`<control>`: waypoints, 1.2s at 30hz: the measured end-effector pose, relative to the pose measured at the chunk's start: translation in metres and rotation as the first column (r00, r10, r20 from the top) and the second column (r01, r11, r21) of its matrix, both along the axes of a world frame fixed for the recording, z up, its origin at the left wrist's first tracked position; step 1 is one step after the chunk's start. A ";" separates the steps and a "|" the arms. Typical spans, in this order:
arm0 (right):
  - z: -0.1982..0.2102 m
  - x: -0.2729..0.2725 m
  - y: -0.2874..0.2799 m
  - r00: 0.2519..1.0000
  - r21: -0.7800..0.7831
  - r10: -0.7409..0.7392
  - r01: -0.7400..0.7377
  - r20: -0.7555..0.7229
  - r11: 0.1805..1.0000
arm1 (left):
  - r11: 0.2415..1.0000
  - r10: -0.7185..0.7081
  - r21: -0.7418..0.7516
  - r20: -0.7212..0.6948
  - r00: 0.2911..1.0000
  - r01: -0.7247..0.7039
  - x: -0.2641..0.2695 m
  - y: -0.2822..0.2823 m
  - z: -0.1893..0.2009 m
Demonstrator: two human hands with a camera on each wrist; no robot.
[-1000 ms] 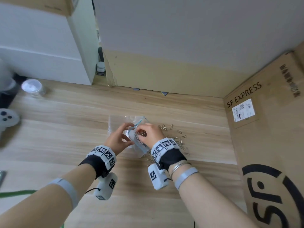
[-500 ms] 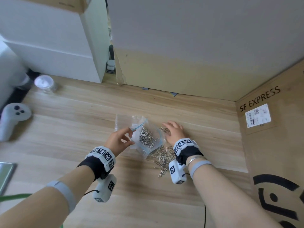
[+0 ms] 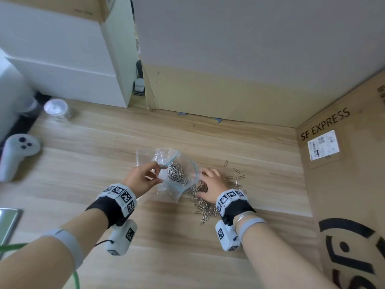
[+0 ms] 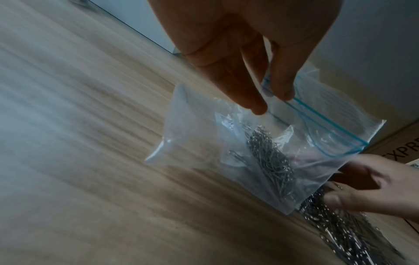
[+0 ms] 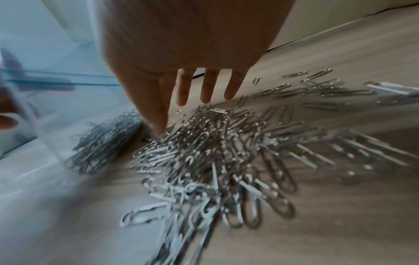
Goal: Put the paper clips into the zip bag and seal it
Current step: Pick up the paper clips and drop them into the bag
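Note:
A clear zip bag (image 3: pixel 167 190) with a blue zip line lies tilted on the wooden table, its mouth open toward the right. My left hand (image 3: pixel 162 174) pinches the bag's upper rim at the zip line between thumb and forefinger (image 4: pixel 272 102). A bundle of silver paper clips (image 3: pixel 177 176) sits inside the bag (image 4: pixel 272 161). A loose heap of paper clips (image 3: pixel 205 207) lies on the table just right of the bag. My right hand (image 3: pixel 201 184) rests on that heap, with straight fingers (image 5: pixel 181 93) and the thumb touching the clips (image 5: pixel 215 152).
A tall SF EXPRESS cardboard box (image 3: pixel 343 184) stands at the right. A cardboard panel (image 3: pixel 208 97) and a white box (image 3: pixel 62 59) close off the back. A white controller (image 3: pixel 18 151) and a small lidded jar (image 3: pixel 56 107) sit far left.
My right hand has left the bag's mouth and moved right, down onto the loose heap. The left hand still holds the bag's rim, and the clips inside now show.

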State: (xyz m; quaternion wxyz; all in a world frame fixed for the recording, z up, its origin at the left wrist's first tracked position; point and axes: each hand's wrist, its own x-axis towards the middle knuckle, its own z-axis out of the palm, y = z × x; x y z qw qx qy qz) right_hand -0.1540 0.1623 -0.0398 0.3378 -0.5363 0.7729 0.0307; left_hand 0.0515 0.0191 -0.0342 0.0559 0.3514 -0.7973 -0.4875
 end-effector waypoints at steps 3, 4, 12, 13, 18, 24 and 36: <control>-0.001 0.013 -0.002 0.991 0.108 0.120 -0.114 -0.055 0.988 | 1.000 -0.010 0.010 -0.026 1.000 0.010 0.003 0.001 -0.005; -0.001 0.015 -0.002 0.986 0.112 0.147 -0.138 -0.080 0.984 | 1.000 -0.009 0.014 -0.034 0.999 0.010 0.004 0.002 -0.007; -0.004 0.005 0.013 0.995 -0.021 0.096 -0.096 -0.001 0.995 | 0.999 0.003 -0.054 -0.058 0.998 -0.006 0.001 0.009 -0.011; -0.003 0.005 0.013 0.996 -0.019 0.090 -0.090 0.003 0.996 | 0.998 0.005 -0.055 -0.058 0.998 -0.008 0.000 0.011 -0.010; 0.002 0.008 0.009 1.000 -0.046 -0.006 0.006 -0.012 0.999 | 1.000 0.015 -0.023 -0.064 0.998 -0.017 -0.006 0.015 -0.007; 0.001 0.006 0.012 0.987 -0.107 -0.160 0.160 0.012 0.981 | 1.000 0.025 0.016 -0.075 0.997 -0.024 -0.009 0.016 -0.006; 0.056 0.003 -0.009 0.920 -0.437 -0.366 0.390 0.143 0.810 | 1.000 -0.005 0.025 -0.081 0.997 0.007 -0.011 0.015 -0.008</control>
